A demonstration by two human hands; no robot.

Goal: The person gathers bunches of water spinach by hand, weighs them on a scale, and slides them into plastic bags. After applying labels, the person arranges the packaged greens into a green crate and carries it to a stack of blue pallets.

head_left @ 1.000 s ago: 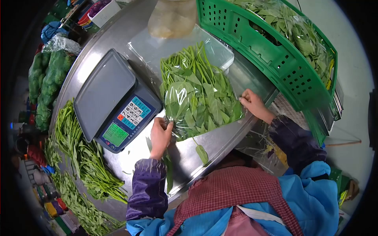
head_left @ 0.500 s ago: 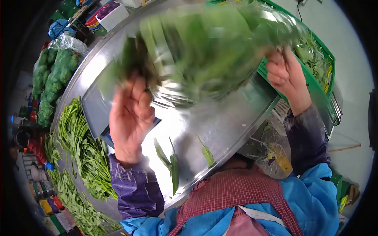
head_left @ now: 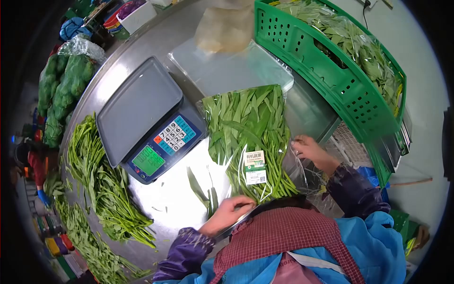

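A clear bag of leafy greens with a printed label lies on the metal table, stems toward my body. My left hand is at the bag's lower left corner by the table edge, fingers curled together; what they pinch, if anything, is too small to make out. At the bag's right side, my right hand has its fingertips closed at the clear plastic edge. Loose leaves lie left of the bag. A digital scale with a bare tray stands further left.
Loose greens are heaped at the left. A stack of clear bags lies beyond the packed bag. A green crate of bagged greens stands at the right. Net sacks and a person in red are at far left.
The bag of greens has come down from raised, blurred motion onto the table, label up. Both hands have lowered toward my body, and the scale and stacked bags have come into view.
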